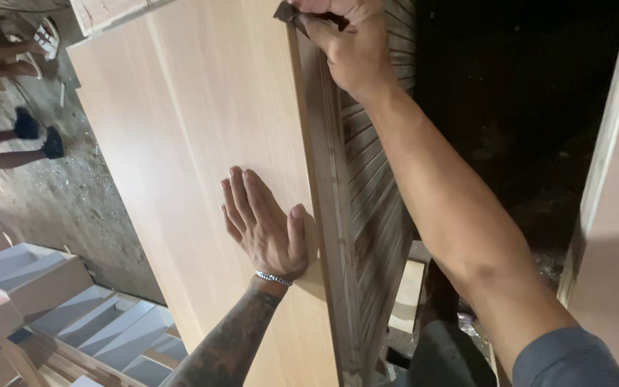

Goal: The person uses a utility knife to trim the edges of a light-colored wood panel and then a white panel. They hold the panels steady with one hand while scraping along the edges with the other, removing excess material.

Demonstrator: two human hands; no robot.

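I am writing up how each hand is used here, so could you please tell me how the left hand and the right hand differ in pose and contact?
The left hand lies flat and open, palm on the broad face of the wooden panel; the right hand is curled shut, gripping a small dark thing at the panel's edge. The left hand sits lower along the panel, the right near its top. The left wrist wears a metal bracelet; the right shows none. Both touch the same panel.

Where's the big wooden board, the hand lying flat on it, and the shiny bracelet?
wooden board [180,143], head view: its bare pale face.
left hand [266,229], head view: back of the hand.
bracelet [274,278], head view: chain at the wrist.
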